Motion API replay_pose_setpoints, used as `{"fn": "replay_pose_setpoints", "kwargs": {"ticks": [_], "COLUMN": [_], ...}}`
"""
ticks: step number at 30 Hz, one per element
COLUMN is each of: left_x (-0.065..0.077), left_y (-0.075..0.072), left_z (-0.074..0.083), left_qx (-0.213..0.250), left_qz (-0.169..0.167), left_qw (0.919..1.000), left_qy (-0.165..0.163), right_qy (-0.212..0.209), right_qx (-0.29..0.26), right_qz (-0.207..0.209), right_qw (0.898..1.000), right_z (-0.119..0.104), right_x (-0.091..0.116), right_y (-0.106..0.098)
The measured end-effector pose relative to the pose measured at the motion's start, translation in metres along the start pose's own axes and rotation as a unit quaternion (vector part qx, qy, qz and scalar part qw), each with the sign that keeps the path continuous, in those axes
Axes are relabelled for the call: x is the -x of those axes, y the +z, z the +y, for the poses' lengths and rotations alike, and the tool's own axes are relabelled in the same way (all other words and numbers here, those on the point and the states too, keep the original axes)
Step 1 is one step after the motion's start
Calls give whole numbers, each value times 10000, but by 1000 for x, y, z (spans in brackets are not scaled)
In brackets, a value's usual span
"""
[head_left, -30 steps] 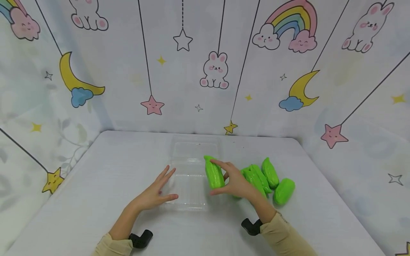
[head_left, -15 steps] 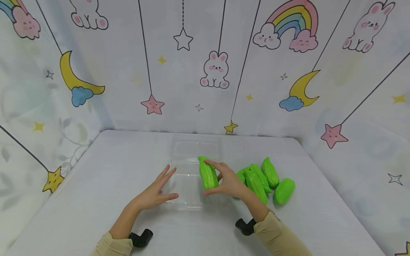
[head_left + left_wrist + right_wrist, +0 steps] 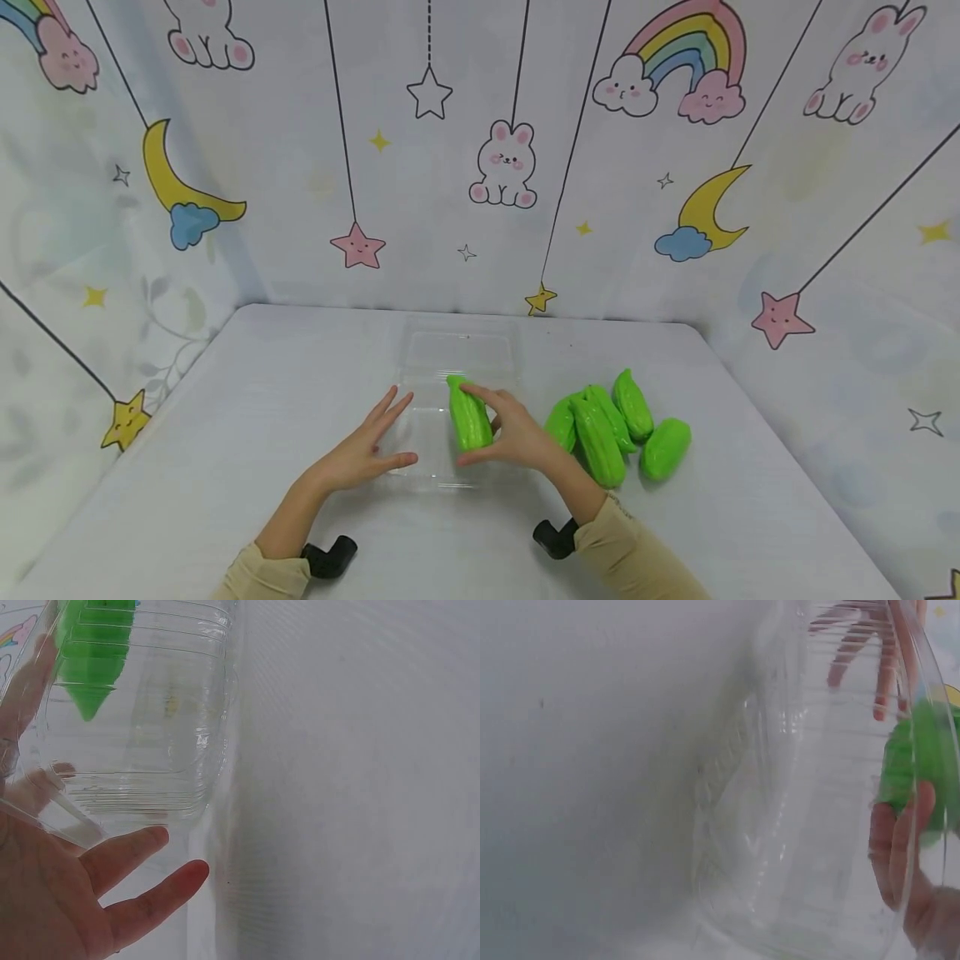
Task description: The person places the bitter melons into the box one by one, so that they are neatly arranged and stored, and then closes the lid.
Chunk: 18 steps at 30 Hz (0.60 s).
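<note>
A bright green, ridged, gourd-shaped piece [image 3: 469, 415] with a narrow tip is upright over the clear plastic box [image 3: 431, 425]. My right hand [image 3: 517, 437] pinches it between thumb and fingers from its right side. Through the box wall, the right wrist view gives the green piece [image 3: 919, 761] beside curled fingers [image 3: 885, 847]. My left hand [image 3: 360, 454] has its fingers spread and thumb out at the box's left side, holding nothing. In the left wrist view, those fingers lie close along the clear box wall [image 3: 150, 742], and the green tip [image 3: 90, 694] points down inside it.
Several similar green pieces [image 3: 596, 429] lie in a loose group right of the box, one lying apart [image 3: 666, 450]. The box's clear lid [image 3: 459, 350] lies folded back behind it. A patterned cloth wall [image 3: 450, 167] borders the white table [image 3: 300, 358].
My right hand has carried the green piece leftward and slightly down, from the box's right side to over its middle. The left hand has stayed in place.
</note>
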<state>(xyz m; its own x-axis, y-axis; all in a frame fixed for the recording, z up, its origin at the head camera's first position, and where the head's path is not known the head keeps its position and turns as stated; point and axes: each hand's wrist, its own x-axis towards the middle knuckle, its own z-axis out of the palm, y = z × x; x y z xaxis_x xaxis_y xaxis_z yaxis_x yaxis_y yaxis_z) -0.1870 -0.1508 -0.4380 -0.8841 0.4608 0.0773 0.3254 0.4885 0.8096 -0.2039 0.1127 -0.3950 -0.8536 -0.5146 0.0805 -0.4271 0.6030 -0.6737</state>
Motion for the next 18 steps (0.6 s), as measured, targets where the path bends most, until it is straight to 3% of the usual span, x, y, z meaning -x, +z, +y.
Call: {"fn": "replay_pose_setpoints", "kwargs": {"ticks": [18], "left_x": [-1], "left_y": [1], "left_z": [-3], "left_qx": [-42], "left_qz": [7], "left_qw": [10000], "left_qy": [69], "right_qy": [242], "right_qx": [142], "right_qz": [-315], "right_qw": [9991], "right_z": [0], "right_x": [-14], "right_y": [28]}}
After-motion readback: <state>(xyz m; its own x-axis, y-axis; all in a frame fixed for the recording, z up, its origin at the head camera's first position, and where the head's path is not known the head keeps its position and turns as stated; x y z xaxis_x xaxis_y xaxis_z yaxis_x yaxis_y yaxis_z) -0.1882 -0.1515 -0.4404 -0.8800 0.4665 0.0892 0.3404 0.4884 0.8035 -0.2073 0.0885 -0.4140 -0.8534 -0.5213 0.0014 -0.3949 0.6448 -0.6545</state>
